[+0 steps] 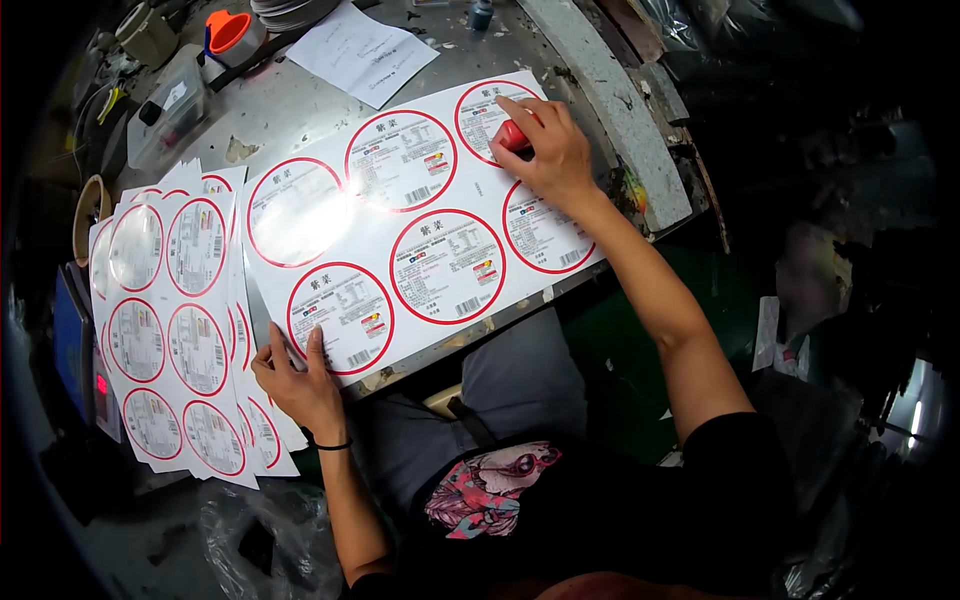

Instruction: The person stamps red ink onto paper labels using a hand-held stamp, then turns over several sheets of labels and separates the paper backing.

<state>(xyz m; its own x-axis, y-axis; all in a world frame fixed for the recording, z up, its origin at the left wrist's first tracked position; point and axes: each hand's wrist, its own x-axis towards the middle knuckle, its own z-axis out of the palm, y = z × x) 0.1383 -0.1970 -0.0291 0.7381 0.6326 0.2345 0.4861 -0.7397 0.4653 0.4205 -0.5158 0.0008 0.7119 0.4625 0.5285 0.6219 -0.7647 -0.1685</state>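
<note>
A white sheet printed with two rows of large round labels, each ringed in red, lies flat on the metal table in front of me. At its near left corner, my left hand rests with thumb and fingers apart, touching the edge and holding nothing. My right hand is over the far right label, its fingers closed around a small red rounded object. That object's underside is hidden, and I cannot tell its exact kind.
Left of the sheet lies an uneven pile of similar label sheets, beside a device with a red lit display. Farther back are a clear plastic box, an orange cup and handwritten paper. A grey strip borders the table's right side.
</note>
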